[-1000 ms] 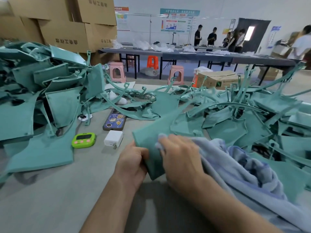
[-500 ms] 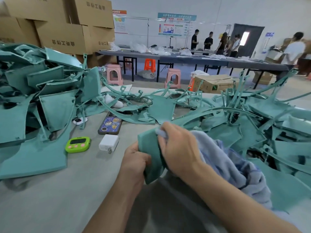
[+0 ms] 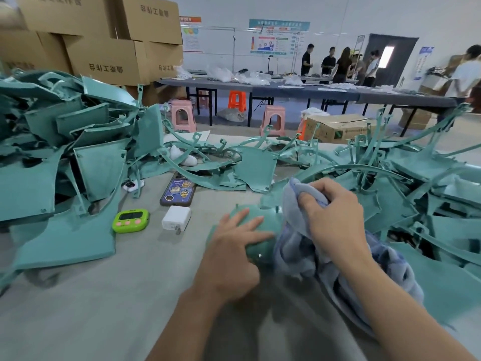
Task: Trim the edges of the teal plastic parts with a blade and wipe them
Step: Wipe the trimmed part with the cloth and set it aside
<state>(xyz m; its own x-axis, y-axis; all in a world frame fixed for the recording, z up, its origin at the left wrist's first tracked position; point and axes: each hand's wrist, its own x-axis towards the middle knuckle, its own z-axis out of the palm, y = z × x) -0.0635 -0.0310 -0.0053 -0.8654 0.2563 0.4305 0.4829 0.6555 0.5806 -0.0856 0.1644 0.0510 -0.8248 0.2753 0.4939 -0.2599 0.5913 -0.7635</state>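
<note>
Head view: wiping step, by my judgement; no blade shows.
Left hand (image 3: 234, 246): fingers straight, pressing the part (image 3: 269, 218) onto the table (image 3: 104, 308).
Right hand (image 3: 335, 217): fingers curled round the cloth (image 3: 294, 204), at the part's right side.
Doing it well: pin the part firmly and wipe along the rim, away from the left fingers.
Edges: trimmed rims may be sharp.
Room: bare table below the left hand; charger (image 3: 176, 217) and timer (image 3: 130, 220) left of it; a pile (image 3: 429, 217) crowds the right hand.
</note>
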